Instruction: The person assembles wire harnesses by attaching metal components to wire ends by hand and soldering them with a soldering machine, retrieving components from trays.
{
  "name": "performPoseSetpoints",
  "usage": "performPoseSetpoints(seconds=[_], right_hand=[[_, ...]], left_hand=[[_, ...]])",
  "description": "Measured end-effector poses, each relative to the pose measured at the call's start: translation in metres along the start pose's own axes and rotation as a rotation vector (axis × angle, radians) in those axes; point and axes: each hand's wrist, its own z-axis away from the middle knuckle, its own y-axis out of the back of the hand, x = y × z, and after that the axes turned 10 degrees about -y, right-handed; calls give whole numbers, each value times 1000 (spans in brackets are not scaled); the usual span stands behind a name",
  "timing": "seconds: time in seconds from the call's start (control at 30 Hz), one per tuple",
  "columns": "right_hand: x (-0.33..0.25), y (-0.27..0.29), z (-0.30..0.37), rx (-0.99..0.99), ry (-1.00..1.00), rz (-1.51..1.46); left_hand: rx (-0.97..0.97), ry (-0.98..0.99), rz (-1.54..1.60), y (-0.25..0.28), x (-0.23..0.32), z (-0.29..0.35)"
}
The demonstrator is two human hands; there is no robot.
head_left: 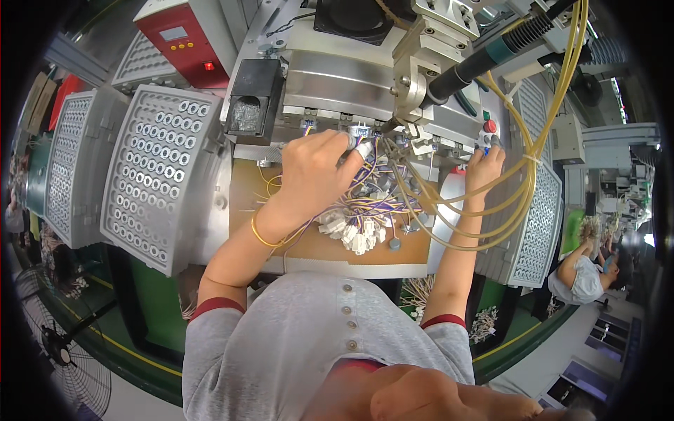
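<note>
My left hand [316,165], with covered fingertips, is closed in a pinch at the front edge of the metal fixture [340,81]. Between its fingers sits a small wired component [360,131], white and blue, with purple and yellow wires trailing down. My right hand [484,168] reaches to the control panel at the fixture's right end, just below a red push button [489,126]. Its grey-covered fingertips are drawn together around something small and blue, too small to name. Below my left hand lies a tangled bundle of wires with white plugs [358,235].
Trays with rows of ring-shaped parts stand left [151,175] and right [537,231]. A red control box [184,45] is at the back left. Yellow air hoses [523,189] loop over my right forearm. A soldering-like black head [449,84] hangs above the fixture. Another person [586,274] works at far right.
</note>
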Motion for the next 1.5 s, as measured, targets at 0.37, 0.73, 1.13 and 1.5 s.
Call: performPoseSetpoints(seconds=[0.37, 0.73, 1.13, 1.5], right_hand=[[15, -10, -1, 74, 32, 97], [12, -10, 2, 55, -6, 105], [13, -10, 3, 75, 15, 104], [15, -11, 3, 68, 5, 96]], left_hand=[[-4, -35, 39, -5, -1, -5], [-48, 1, 98, -17, 3, -18], [-47, -5, 100, -21, 5, -21], [-37, -8, 121, -21, 5, -21]])
